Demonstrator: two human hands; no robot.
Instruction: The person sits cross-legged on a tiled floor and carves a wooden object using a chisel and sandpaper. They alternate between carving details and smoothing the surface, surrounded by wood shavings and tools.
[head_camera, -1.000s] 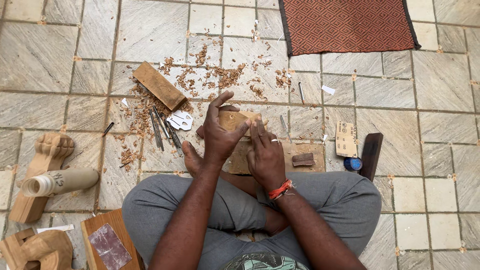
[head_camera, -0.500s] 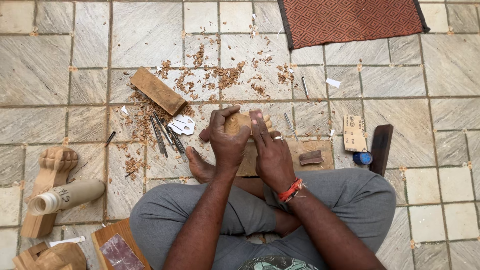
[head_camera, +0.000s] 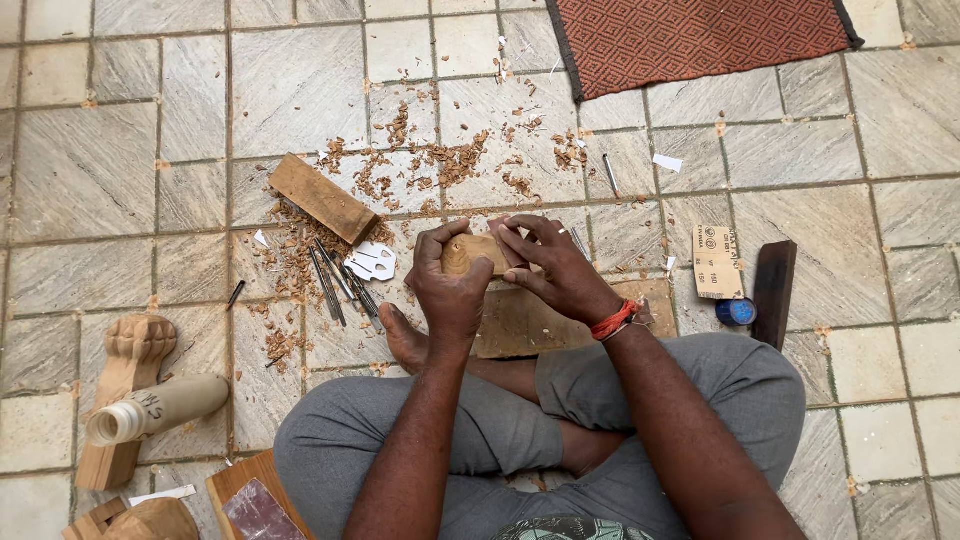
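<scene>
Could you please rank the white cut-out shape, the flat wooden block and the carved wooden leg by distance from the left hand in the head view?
From the left hand:
1. White cut-out shape, just to its left.
2. Flat wooden block, upper left among shavings.
3. Carved wooden leg, far left.

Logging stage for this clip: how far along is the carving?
Done: rough cutting, judging by the wood shavings strewn over the tiled floor. In hand: left hand grips a small rounded wooden piece; right hand works its surface. Left: cannot tell; the finish is hidden.
</scene>
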